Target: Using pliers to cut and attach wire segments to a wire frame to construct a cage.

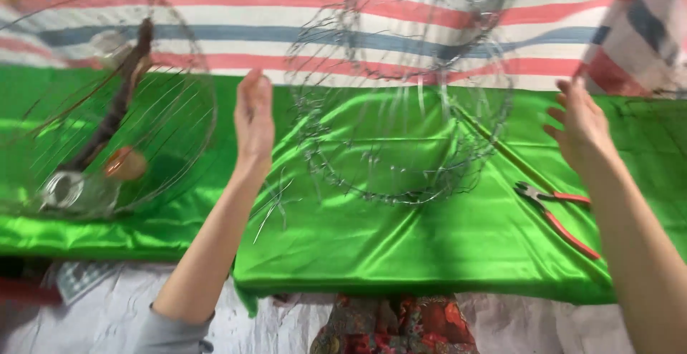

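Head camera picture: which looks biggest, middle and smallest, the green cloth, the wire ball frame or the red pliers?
1. green cloth, biggest by far.
2. wire ball frame, held up nearer the camera, so its real size is unsure.
3. red pliers, smallest.

Single view from your head, tilted down and forward, close over desk (pixel 401 254); your hands (pixel 254 114) enter from 6 o'clock.

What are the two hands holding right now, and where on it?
Nothing is held. The left hand and right hand are open, raised either side of the wire frame, apart from it.
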